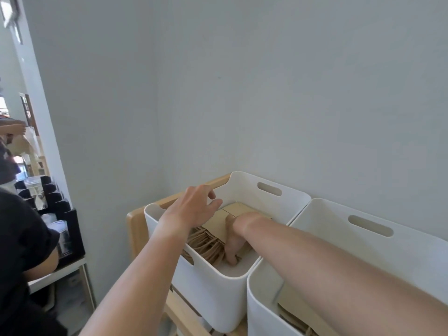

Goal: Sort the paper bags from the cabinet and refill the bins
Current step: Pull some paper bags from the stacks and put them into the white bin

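A stack of flat brown paper bags [217, 221] lies tilted inside the left white bin [218, 280], their twisted paper handles [206, 247] pointing toward me. My right hand [234, 236] reaches down into this bin. Its thumb lies on the top bag, and its fingers run down the handle end with the tips curled under. My left hand [194, 204] hovers over the bin's far left rim, fingers loosely bent and holding nothing. The right white bin [339, 214] holds more brown bags [291, 303], partly hidden by my right forearm.
Both bins stand side by side on a light wooden shelf [135, 224] against a grey wall. At the left, another person in a black shirt [19, 243] stands close by. Behind them, a black organiser [65, 214] with clear cups sits on a white table.
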